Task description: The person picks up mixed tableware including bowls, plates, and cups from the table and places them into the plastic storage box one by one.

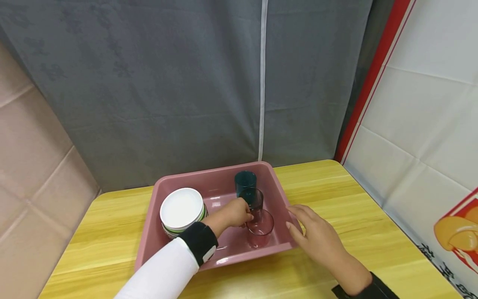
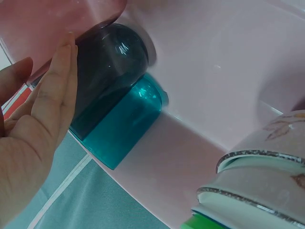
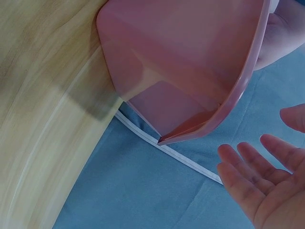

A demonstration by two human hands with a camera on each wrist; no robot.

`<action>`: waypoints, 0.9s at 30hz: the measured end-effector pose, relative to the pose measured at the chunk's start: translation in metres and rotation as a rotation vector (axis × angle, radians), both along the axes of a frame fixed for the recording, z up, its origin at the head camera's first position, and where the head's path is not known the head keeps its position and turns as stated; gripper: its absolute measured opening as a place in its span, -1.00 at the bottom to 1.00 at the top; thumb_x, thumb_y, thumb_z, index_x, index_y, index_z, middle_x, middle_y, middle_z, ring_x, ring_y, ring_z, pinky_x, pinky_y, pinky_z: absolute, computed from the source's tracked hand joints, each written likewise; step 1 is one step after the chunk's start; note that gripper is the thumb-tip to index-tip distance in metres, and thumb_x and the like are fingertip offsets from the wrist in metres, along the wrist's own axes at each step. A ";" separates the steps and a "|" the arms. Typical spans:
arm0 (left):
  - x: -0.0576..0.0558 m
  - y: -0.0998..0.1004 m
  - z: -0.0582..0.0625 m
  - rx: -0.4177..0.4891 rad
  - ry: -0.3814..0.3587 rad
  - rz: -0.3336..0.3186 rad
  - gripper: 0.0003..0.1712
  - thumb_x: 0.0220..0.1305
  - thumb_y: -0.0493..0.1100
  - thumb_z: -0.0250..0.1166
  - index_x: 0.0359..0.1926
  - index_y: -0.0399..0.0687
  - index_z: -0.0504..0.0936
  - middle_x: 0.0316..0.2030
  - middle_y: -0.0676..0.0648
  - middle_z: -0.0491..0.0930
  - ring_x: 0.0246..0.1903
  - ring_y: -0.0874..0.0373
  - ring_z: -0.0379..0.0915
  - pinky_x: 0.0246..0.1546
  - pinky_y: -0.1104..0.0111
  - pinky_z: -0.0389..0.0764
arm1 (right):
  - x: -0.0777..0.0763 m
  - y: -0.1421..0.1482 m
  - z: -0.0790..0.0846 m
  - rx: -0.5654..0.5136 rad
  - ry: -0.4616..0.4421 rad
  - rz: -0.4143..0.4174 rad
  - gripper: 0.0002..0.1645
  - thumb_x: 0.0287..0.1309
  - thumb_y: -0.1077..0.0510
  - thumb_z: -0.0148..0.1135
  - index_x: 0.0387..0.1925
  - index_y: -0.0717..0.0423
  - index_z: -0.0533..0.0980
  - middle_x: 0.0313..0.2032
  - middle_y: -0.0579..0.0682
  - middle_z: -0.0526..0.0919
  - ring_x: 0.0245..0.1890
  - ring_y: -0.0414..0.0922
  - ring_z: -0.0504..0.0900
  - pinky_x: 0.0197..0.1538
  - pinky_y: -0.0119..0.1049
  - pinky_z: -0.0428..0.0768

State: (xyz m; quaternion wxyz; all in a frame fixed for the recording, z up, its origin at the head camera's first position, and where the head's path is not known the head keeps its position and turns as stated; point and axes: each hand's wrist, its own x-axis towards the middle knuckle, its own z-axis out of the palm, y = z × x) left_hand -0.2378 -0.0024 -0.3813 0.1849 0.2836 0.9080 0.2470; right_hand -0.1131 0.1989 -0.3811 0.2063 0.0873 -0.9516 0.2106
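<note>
My left hand reaches into the pink plastic basin beside the glasses. In the left wrist view its fingers lie nearly straight against the dark grey glass, the thumb held apart. Close by is a clear pink glass; whether the hand touches it I cannot tell. Behind the grey glass is a teal glass. My right hand hovers by the basin's right wall, holding nothing, fingers spread and slightly bent.
A stack of bowls, white on top with a green-edged one below, occupies the basin's left side. The basin rests on a yellow wood-grain table. A grey curtain hangs behind, with walls on both sides.
</note>
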 end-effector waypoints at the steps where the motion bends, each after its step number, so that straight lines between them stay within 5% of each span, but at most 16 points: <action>1: 0.000 0.000 0.000 0.001 -0.001 0.001 -0.75 0.23 -0.29 0.29 -0.56 -0.33 0.69 -0.71 -0.11 0.61 -0.70 0.23 0.43 -0.61 0.47 0.40 | 0.000 0.000 0.000 0.000 0.001 0.001 -0.55 0.10 0.13 0.36 0.06 0.12 0.56 0.01 0.04 0.61 -0.06 0.05 0.65 -0.10 0.01 0.62; 27: -0.005 -0.007 0.004 0.067 -0.051 0.082 -0.68 0.26 -0.21 0.25 -0.57 -0.33 0.68 -0.69 -0.14 0.61 -0.72 0.24 0.44 -0.67 0.47 0.38 | -0.004 0.001 0.000 -0.010 -0.027 0.006 -0.54 0.12 0.14 0.35 0.09 0.11 0.55 0.03 0.06 0.61 -0.01 0.05 0.63 -0.02 0.02 0.59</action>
